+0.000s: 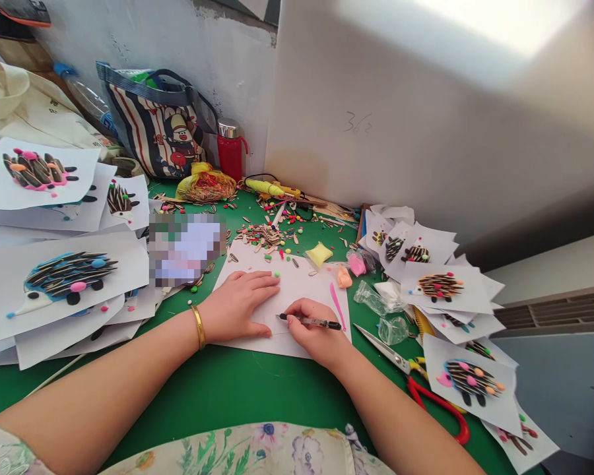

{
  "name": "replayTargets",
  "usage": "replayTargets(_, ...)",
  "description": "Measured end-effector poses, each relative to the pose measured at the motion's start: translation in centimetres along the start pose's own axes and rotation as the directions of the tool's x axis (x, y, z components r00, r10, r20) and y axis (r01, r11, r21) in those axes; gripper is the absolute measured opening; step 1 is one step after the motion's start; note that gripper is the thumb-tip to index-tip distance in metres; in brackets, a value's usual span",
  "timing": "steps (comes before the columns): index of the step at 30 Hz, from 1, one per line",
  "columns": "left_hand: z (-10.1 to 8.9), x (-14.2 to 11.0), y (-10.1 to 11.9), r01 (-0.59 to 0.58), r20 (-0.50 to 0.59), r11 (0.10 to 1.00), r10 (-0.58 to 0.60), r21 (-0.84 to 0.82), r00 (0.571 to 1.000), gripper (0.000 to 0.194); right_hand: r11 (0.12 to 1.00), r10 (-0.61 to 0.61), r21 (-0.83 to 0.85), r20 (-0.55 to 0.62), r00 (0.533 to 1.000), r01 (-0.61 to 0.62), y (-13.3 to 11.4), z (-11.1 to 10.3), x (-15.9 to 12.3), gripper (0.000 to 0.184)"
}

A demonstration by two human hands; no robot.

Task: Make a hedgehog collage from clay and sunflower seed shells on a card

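Observation:
A sheet of white paper (297, 277) lies in front of me on the green table (237, 396). My left hand (240, 305) rests flat on its left part, fingers stretched out and thumb apart. In my right hand (317, 333) is a black pen (317, 322), its tip at the paper near my left thumb. A few faint lines show on the sheet close to the tip. On the paper's right side lies a pink modelling tool (337, 306). Lumps of yellow clay (319, 254), orange clay (344, 277) and pink clay (356, 264) sit at its upper right edge.
Stacks of hedgehog pictures stand at left (74, 290) and right (445, 290). Red-handled scissors (410, 373) lie by the right stack. Sunflower seeds (260, 235) and coloured bits are scattered behind the paper. Further back are a red flask (230, 152) and a striped bag (153, 125).

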State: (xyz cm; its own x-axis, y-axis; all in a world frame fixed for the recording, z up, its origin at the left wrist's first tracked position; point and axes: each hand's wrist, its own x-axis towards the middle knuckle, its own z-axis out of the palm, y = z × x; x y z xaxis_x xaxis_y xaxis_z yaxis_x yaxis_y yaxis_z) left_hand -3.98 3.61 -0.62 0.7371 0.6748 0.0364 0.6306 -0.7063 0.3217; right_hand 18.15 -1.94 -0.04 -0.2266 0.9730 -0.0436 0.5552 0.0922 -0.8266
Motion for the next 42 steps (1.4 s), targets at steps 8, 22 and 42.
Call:
replayTargets(8, 0.0, -0.1, 0.0, 0.005, 0.001, 1.000, -0.005, -0.007, 1.000, 0.079, 0.999, 0.043, -0.017, -0.083, 0.996, -0.044, 0.7, -0.2, 0.4, 0.010)
replayTargets(22, 0.1, -0.1, -0.1, 0.003, 0.001, 1.000, -0.003, -0.011, 1.000, 0.079, 1.000, 0.025, 0.019, -0.077, 0.997, -0.024, 0.4, -0.5, 0.1, 0.012)
replayTargets(42, 0.3, -0.1, -0.3, -0.003, 0.000, 1.000, 0.003, -0.006, 1.000, 0.078, 1.000, -0.018, -0.007, 0.019, 1.000, 0.018, 0.0, 0.0, -0.1, 0.012)
